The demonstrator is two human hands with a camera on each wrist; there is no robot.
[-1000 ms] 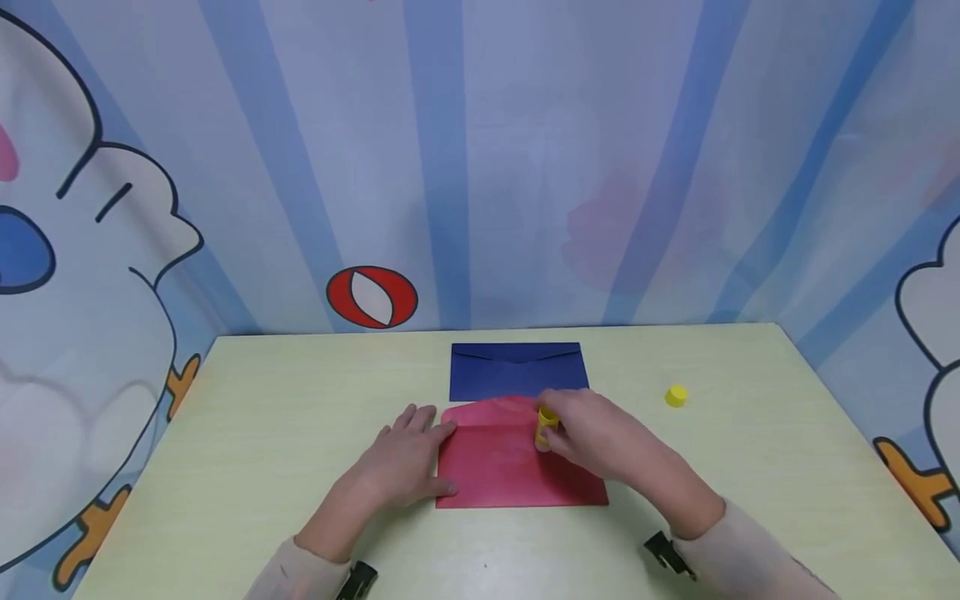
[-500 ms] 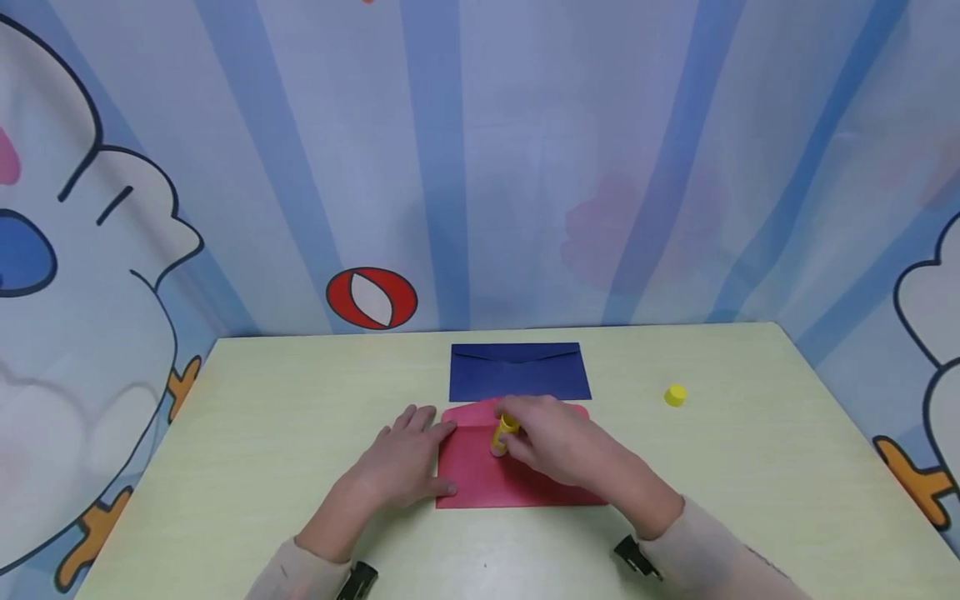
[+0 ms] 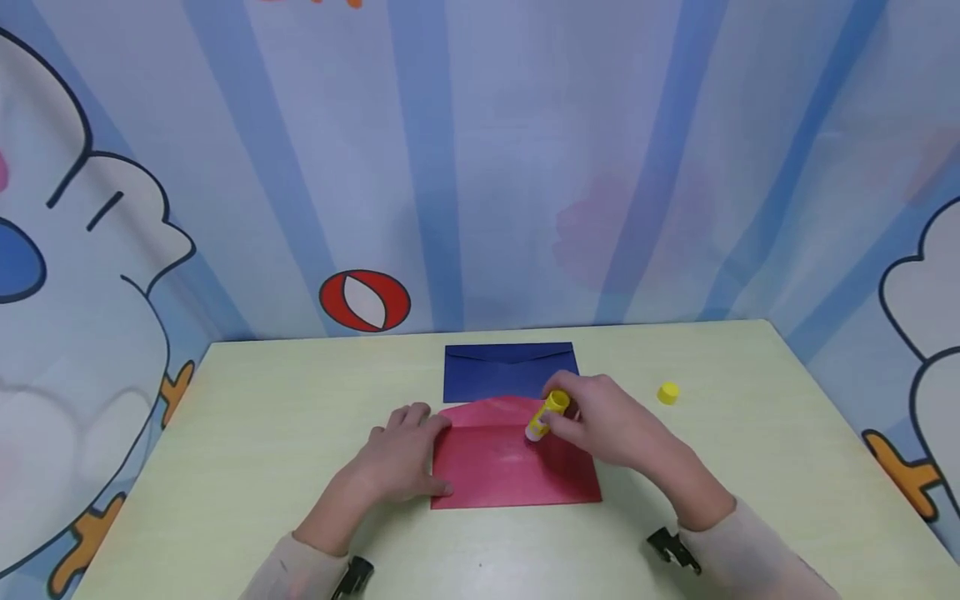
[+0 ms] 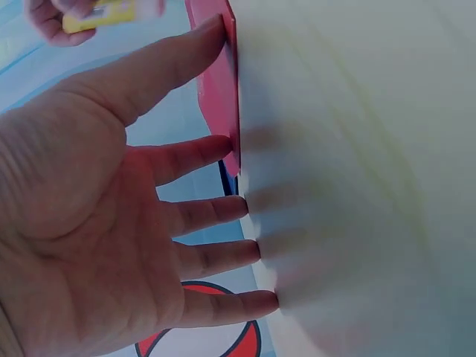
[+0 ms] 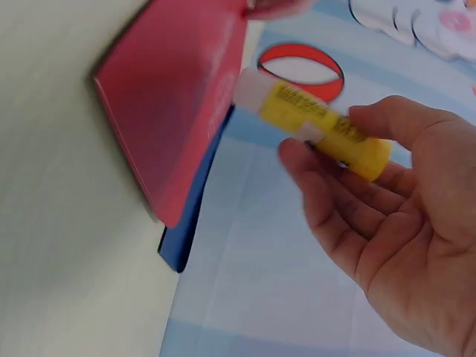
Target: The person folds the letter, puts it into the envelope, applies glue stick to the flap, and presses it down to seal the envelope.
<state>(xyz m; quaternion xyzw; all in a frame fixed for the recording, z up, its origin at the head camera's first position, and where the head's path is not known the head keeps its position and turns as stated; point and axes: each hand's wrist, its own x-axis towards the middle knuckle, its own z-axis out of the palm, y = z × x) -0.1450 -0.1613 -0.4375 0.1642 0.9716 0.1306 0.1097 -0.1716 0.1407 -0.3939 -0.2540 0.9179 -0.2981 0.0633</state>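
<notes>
A red envelope [image 3: 487, 479] lies on the table with its flap opened toward the back. My left hand [image 3: 390, 462] rests at its left edge, fingers spread, with thumb and index fingertip on the paper, as the left wrist view also shows. Between thumb and fingers, my right hand [image 3: 615, 425] pinches a yellow glue stick [image 3: 553, 407]. The stick leans, its whitish end pointing down and left, close over the envelope just below the flap fold. In the right wrist view, the label on the glue stick [image 5: 312, 119] faces the camera.
Behind the red envelope lies a dark blue envelope [image 3: 480, 383], its flap folded down. A small yellow cap [image 3: 668, 392] sits on the table [image 3: 300, 392] at the right. Printed blue-striped sheeting [image 3: 517, 208] stands along the table's back and sides.
My right hand moved the glue stick left along the envelope below the flap, then back right, where it now tilts more. The left hand stays at the left edge. The head view shifts slightly.
</notes>
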